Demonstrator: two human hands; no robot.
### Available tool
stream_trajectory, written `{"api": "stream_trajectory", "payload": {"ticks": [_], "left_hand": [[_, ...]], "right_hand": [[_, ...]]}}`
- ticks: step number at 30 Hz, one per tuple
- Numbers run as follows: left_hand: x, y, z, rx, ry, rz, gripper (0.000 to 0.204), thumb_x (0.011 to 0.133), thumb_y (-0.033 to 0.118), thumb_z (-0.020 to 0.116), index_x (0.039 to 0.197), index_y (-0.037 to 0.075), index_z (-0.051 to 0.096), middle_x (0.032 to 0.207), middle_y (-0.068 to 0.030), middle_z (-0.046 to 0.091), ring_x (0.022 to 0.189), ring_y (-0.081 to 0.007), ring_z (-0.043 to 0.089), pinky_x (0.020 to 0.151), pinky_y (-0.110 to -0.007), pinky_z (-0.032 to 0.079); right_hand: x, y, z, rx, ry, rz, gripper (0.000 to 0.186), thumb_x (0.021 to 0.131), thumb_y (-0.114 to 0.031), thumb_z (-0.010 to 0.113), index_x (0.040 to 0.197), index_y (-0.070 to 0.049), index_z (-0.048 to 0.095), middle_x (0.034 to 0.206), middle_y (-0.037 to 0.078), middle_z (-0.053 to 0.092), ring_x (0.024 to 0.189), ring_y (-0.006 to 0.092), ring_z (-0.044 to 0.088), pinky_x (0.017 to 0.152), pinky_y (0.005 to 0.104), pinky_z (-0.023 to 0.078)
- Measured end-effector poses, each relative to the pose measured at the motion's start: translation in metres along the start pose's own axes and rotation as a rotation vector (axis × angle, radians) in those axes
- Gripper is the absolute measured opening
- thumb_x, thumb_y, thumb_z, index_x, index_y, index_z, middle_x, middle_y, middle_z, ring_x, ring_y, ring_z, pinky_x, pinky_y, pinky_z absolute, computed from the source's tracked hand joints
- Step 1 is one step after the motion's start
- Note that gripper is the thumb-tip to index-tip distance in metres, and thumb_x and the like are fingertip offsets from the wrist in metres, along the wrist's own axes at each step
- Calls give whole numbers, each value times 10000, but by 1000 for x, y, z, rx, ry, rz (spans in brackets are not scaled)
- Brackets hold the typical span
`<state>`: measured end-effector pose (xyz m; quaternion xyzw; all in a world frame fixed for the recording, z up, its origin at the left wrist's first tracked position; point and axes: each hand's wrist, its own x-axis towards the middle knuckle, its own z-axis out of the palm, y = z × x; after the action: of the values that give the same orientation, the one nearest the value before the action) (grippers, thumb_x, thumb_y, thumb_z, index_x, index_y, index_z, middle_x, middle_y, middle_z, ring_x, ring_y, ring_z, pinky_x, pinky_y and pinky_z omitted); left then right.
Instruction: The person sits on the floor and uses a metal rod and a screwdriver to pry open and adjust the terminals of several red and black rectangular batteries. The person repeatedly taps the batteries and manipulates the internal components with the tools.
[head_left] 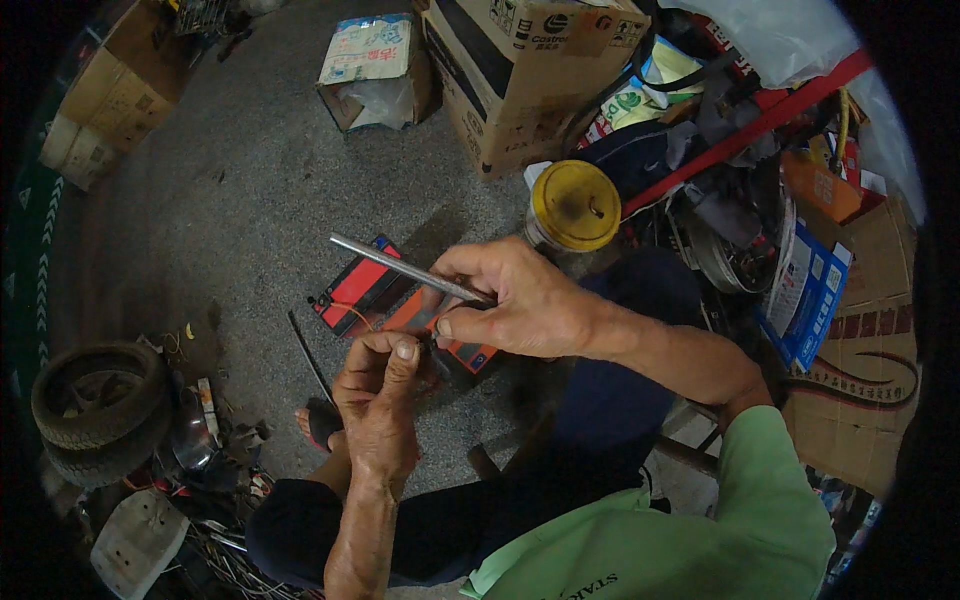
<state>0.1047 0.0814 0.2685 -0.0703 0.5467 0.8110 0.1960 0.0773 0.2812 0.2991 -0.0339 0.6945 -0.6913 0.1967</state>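
My right hand (525,300) is closed around a grey metal rod (385,257), whose far end points up and to the left. Close beside it, my left hand (378,395) has thumb and forefinger pressed together; whatever is pinched there is too small and dark to make out. Below the hands lies a red and black battery-like block (358,285) on the floor, with a thin orange wire (352,312) running from it. Another orange-red and black block (468,355) is partly covered by my right hand. A thin dark rod (311,352) lies left of my left hand.
A bucket with a dirty yellow lid (575,205) stands beyond my right forearm. Cardboard boxes (520,80) stand at the back. Stacked tyres (100,400) and loose parts are at the left. A red bar (745,135) crosses the clutter at the right, near a blue box (806,295).
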Motion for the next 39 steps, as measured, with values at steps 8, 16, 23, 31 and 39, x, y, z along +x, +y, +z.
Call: {"api": "stream_trajectory", "payload": {"ticks": [8, 16, 23, 31, 39], "left_hand": [[-3, -2, -5, 40, 4, -45, 160, 961, 171, 687, 1031, 44, 620, 1061, -86, 688, 901, -155, 652, 823, -329, 543], [-6, -2, 3, 54, 105, 20, 168, 952, 151, 697, 1044, 36, 617, 1010, -70, 674, 891, -159, 649, 819, -328, 547], [-9, -3, 2, -25, 49, -42, 147, 947, 145, 698, 1011, 35, 626, 970, -46, 662, 840, -157, 638, 756, -308, 545], [-7, -7, 6, -76, 35, -63, 186, 953, 201, 706, 1033, 68, 603, 927, -21, 662, 768, -127, 646, 682, -309, 558], [-6, -11, 2, -178, -37, -140, 119, 1000, 171, 618, 1062, 76, 581, 995, -36, 649, 848, -146, 629, 760, -311, 537]], "right_hand": [[0, 3, 6, 57, 75, -27, 143, 822, -7, 682, 955, 41, 660, 797, 65, 681, 751, 68, 618, 620, 257, 492], [-4, -7, 8, -134, 42, -1, 159, 808, -32, 661, 957, 21, 678, 761, 96, 695, 664, 94, 629, 588, 290, 487], [-6, -5, 7, -211, 48, -55, 253, 856, -17, 681, 1102, 14, 636, 788, 31, 674, 704, 29, 587, 588, 231, 459], [-8, -7, 9, -132, 94, -45, 258, 817, -21, 619, 1060, 48, 678, 845, 136, 725, 772, 124, 686, 673, 303, 538], [-9, -9, 9, -164, 112, -43, 272, 812, -27, 620, 1067, 44, 684, 846, 128, 727, 764, 118, 681, 671, 303, 540]]}}
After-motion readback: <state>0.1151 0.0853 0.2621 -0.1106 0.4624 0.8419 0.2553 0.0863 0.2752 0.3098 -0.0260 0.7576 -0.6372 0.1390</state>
